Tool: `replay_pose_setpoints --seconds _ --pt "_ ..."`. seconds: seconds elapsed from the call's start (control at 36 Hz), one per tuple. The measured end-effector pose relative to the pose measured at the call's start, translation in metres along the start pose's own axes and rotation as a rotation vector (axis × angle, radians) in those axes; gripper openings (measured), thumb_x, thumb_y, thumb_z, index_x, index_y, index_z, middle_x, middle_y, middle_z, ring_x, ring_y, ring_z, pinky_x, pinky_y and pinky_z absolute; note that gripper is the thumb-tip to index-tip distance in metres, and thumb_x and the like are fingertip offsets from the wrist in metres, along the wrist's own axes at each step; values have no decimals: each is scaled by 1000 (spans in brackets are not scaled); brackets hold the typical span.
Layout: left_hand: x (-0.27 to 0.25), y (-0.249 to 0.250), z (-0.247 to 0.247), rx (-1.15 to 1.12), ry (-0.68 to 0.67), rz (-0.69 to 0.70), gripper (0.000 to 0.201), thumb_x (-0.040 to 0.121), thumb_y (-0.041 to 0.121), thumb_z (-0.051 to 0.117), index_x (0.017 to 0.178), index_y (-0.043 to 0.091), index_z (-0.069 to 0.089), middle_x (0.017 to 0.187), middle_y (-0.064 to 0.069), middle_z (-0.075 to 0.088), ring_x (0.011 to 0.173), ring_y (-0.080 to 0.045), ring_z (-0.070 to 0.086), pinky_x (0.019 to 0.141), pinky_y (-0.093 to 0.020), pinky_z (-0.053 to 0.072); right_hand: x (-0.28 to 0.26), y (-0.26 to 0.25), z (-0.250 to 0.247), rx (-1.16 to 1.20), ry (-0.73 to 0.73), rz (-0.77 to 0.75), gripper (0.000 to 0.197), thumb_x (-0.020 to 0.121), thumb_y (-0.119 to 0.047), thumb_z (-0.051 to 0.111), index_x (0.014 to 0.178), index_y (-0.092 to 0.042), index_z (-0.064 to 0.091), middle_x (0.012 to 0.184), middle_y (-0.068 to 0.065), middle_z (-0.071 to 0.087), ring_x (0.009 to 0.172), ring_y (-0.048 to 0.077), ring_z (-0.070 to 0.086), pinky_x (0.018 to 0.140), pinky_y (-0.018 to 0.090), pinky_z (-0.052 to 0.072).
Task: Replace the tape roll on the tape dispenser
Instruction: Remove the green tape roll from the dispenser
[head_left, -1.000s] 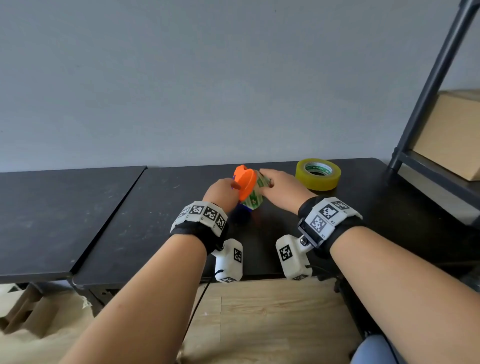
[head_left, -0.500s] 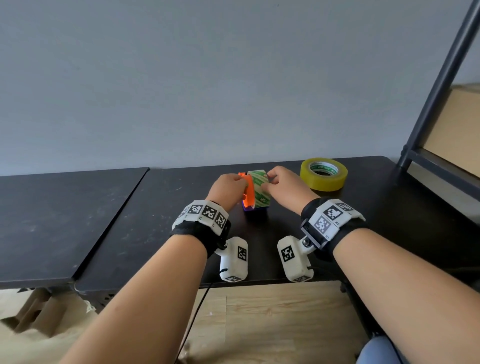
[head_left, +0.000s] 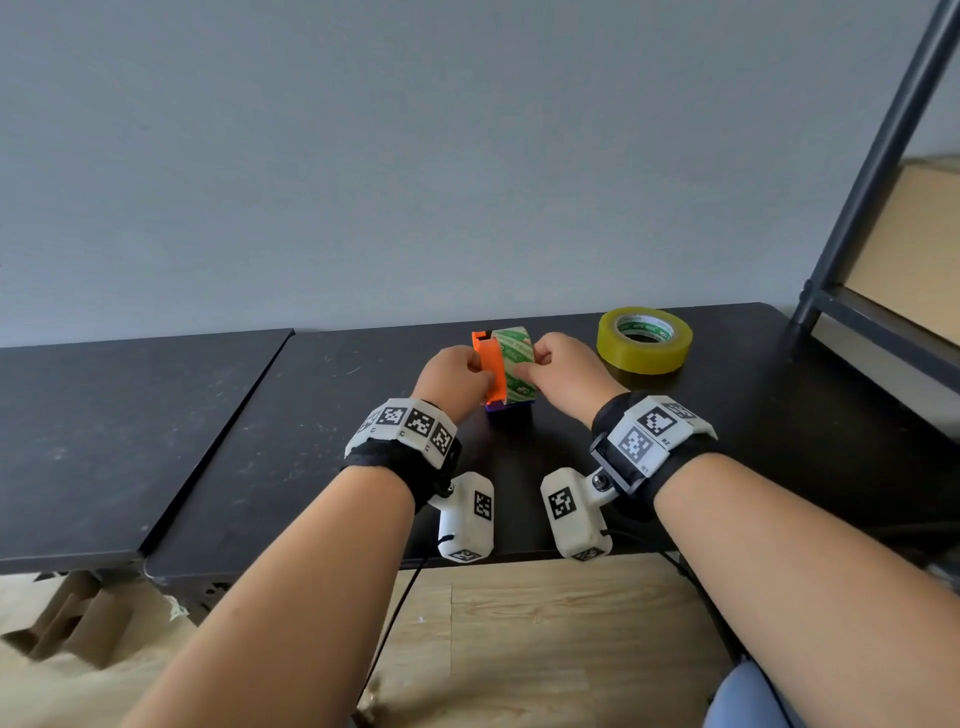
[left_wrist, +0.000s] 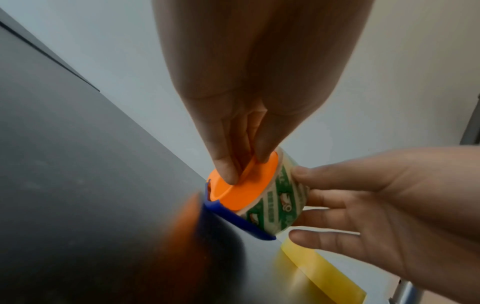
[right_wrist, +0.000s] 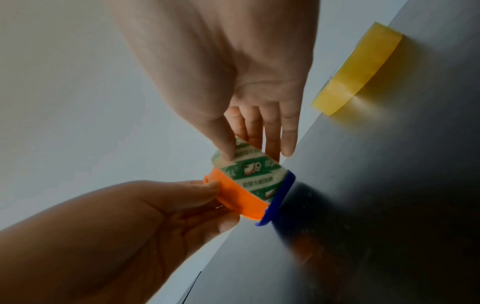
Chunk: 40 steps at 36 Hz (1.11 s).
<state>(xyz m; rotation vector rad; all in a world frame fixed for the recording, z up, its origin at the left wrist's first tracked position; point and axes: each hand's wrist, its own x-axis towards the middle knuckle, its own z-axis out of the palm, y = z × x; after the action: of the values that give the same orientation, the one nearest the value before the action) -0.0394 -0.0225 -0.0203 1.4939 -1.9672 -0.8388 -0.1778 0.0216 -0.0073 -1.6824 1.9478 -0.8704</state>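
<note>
Near the tabletop's (head_left: 519, 519) back edge, my left hand (head_left: 452, 376) pinches the orange dispenser (head_left: 491, 371) to steady it, I judge, while my right hand (head_left: 563, 371) grips the green-printed roll (head_left: 514, 358) mounted on it. The yellow roll (head_left: 644, 339) lies toward the back right corner.

Right hand (right_wrist: 249, 92) pinches green tape roll (right_wrist: 252, 170) — left hand (right_wrist: 166, 207) grips orange dispenser (right_wrist: 236, 197).

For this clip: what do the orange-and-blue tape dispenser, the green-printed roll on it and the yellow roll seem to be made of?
Orange-and-blue tape dispenser: looks like moulded plastic, smooth, solid colour, semi-matte. Green-printed tape roll: seemingly clear glossy film wound over a green-and-white printed core, since the print shows through. Yellow tape roll: translucent yellowish film, glossy, lying on the dark matte table; its core looks printed too.
</note>
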Motion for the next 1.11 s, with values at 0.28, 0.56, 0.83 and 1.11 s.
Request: replay_pose_setpoints --seconds 0.28,0.56,0.83,1.11 --pt "-7 10 7 40 95 16 19 86 10 51 92 -3 64 92 -21 73 87 -34 70 83 -46 55 -2 2 2 18 89 41 23 101 -21 54 116 -3 55 115 14 67 108 29 65 91 43 52" --pt "-13 22 4 70 138 58 10 86 11 52 79 7 58 92 -20 72 87 -34 67 79 -39 52 -4 7 -6 85 150 40 23 101 -21 53 109 0 58 104 13 66 97 28 64 75 35 46" --pt "-13 7 -19 86 258 -8 19 85 9 54 66 10 49 77 -17 63 76 -32 59 72 -38 48 -9 23 -32 238 267 153 26 101 -12 48 116 6 57 108 22 64 102 35 62 94 45 50" --pt "-12 18 -1 -17 200 37 21 81 14 56 82 -6 65 86 -22 73 83 -35 71 83 -49 55 -17 24 -32 97 272 92 25 95 -10 57 117 0 64 113 17 70 106 35 66 85 39 51"
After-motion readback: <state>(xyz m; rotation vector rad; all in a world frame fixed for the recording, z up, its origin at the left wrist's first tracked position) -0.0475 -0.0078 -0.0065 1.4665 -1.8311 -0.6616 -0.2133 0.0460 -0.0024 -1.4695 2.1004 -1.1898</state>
